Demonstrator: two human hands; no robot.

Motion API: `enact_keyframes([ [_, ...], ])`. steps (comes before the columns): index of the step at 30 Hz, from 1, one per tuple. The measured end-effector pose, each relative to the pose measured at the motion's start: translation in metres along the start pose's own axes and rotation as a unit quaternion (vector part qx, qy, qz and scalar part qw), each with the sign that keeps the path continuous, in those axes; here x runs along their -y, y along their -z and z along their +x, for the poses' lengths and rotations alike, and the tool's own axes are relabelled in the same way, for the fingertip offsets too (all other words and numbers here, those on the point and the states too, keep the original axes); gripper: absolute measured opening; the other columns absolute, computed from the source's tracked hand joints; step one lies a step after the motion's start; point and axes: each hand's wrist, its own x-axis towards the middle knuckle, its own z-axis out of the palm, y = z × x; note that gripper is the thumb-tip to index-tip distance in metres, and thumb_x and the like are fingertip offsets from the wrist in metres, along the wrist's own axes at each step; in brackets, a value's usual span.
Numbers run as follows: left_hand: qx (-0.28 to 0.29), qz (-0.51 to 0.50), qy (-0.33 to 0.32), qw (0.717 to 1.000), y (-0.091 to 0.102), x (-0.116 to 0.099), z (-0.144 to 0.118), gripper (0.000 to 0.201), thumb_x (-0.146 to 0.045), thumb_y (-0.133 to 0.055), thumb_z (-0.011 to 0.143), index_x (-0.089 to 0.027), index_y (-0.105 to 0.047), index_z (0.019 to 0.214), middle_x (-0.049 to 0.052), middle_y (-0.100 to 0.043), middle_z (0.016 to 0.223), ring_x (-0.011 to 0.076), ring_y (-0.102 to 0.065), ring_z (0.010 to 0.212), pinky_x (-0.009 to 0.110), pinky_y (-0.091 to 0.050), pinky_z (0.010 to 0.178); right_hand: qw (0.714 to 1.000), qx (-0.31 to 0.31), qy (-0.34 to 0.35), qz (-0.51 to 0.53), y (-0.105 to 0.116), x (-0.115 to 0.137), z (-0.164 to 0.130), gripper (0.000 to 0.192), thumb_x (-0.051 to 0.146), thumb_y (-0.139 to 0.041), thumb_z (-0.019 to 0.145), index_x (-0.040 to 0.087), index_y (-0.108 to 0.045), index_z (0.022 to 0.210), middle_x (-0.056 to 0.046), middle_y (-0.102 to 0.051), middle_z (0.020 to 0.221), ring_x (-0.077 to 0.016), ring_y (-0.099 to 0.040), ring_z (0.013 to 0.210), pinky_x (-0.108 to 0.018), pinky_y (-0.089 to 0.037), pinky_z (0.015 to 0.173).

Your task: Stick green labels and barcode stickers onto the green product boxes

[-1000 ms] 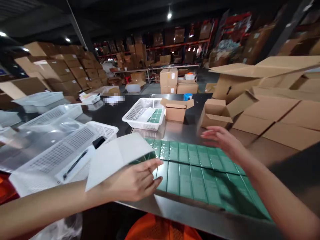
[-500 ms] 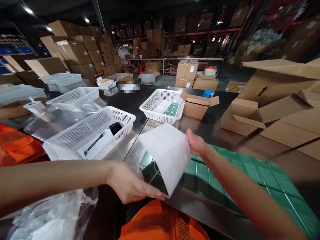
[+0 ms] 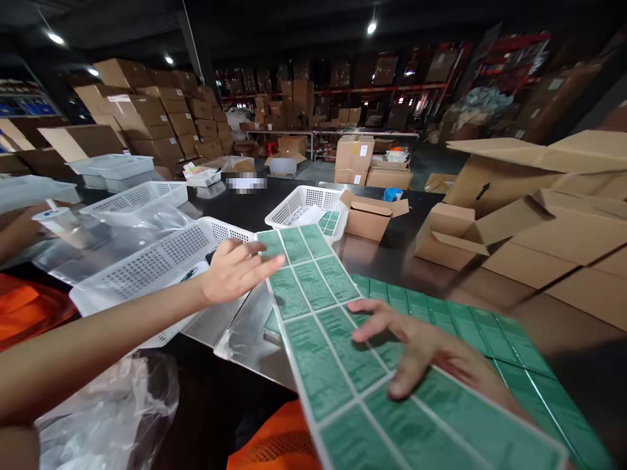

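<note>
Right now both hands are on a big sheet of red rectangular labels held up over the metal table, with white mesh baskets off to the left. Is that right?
Not quite: the labels are green, not red. The head view shows the left hand at the far edge of the sheet of labels and the right hand flat on it, above the metal table, with white mesh baskets to the left.
</note>
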Motion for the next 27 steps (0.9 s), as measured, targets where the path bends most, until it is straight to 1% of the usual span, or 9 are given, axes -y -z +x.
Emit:
enact_keyframes([
  [3,-0.003,-0.044,0.028,0.999,-0.006,0.01,0.007,0.031,-0.011,-0.055,0.093,-0.024,-0.064,0.119,0.0,-0.068,0.074,0.0183,-0.067,0.086,0.03,-0.048,0.068,0.982,0.16,0.087,0.048,-0.02,0.012,0.014,0.061,0.076,-0.066,0.072,0.032,-0.076,0.113,-0.007,-0.06,0.139,-0.0365,-0.036,0.143,-0.058,-0.022,0.117],
  [6,-0.014,-0.119,0.048,0.992,-0.005,0.016,0.007,0.02,-0.01,-0.054,0.093,-0.02,-0.07,0.102,0.004,-0.069,0.085,0.0203,-0.066,0.098,0.031,-0.054,0.076,0.985,0.137,0.085,0.054,-0.042,0.013,0.025,0.055,0.059,-0.077,0.074,0.027,-0.073,0.119,-0.01,-0.064,0.133,-0.0348,-0.042,0.139,-0.056,-0.03,0.115],
  [10,-0.025,-0.175,0.038,0.983,0.011,0.01,0.006,0.018,-0.009,-0.054,0.093,-0.016,-0.07,0.097,0.006,-0.068,0.086,0.0222,-0.068,0.105,0.034,-0.059,0.081,0.997,-0.07,0.044,0.01,-0.054,0.01,0.032,0.029,0.035,-0.072,0.086,0.027,-0.07,0.115,-0.008,-0.067,0.122,-0.0262,-0.06,0.119,-0.045,-0.049,0.101],
  [13,-0.023,-0.191,0.018,0.981,0.028,0.0,0.011,0.02,-0.01,-0.05,0.096,-0.015,-0.07,0.097,0.007,-0.07,0.088,0.0234,-0.068,0.111,0.035,-0.062,0.082,0.96,-0.268,0.005,-0.074,-0.053,0.008,0.044,0.042,0.03,-0.072,0.085,0.028,-0.06,0.125,-0.008,-0.062,0.124,-0.0264,-0.062,0.114,-0.048,-0.051,0.099],
  [15,-0.007,-0.203,-0.011,0.979,0.039,-0.01,0.017,0.017,-0.01,-0.053,0.095,-0.015,-0.069,0.096,0.007,-0.073,0.088,0.0231,-0.067,0.116,0.032,-0.063,0.083,0.938,-0.321,0.013,-0.129,-0.052,0.012,0.056,0.056,0.029,-0.072,0.085,0.028,-0.05,0.136,-0.01,-0.056,0.131,-0.0288,-0.056,0.122,-0.051,-0.049,0.102],
  [19,0.102,-0.251,-0.163,0.949,0.052,-0.036,0.027,0.021,-0.007,-0.054,0.092,-0.018,-0.071,0.087,0.005,-0.076,0.088,0.0207,-0.066,0.119,0.03,-0.059,0.097,0.947,-0.225,0.085,-0.213,-0.056,0.032,0.082,0.069,0.029,-0.071,0.086,0.026,-0.04,0.148,-0.012,-0.05,0.144,-0.0328,-0.045,0.136,-0.054,-0.04,0.112],
  [23,0.187,-0.19,-0.252,0.93,0.062,-0.05,0.03,0.025,-0.016,-0.048,0.097,-0.021,-0.073,0.095,0.004,-0.077,0.102,0.0167,-0.069,0.111,0.028,-0.054,0.104,0.969,-0.043,0.06,-0.236,-0.065,0.038,0.095,0.032,0.015,-0.058,0.09,0.028,-0.068,0.118,-0.002,-0.073,0.094,-0.0244,-0.07,0.085,-0.042,-0.056,0.08],
  [25,0.181,-0.108,-0.217,0.953,0.077,-0.047,0.023,0.022,-0.019,-0.052,0.096,-0.022,-0.071,0.108,0.004,-0.074,0.115,0.0163,-0.065,0.117,0.029,-0.051,0.107,0.977,-0.047,0.022,-0.209,-0.066,0.029,0.092,0.022,0.018,-0.056,0.092,0.026,-0.074,0.101,-0.001,-0.074,0.086,-0.0222,-0.069,0.076,-0.037,-0.055,0.07],
  [27,0.163,-0.027,-0.098,0.981,0.1,-0.047,0.01,0.027,-0.017,-0.06,0.091,-0.024,-0.067,0.116,0.004,-0.071,0.119,0.0189,-0.062,0.12,0.035,-0.05,0.108,0.983,-0.118,-0.029,-0.137,-0.065,0.017,0.082,0.016,0.027,-0.059,0.092,0.025,-0.075,0.095,-0.003,-0.076,0.092,-0.0234,-0.07,0.081,-0.036,-0.055,0.069],
])
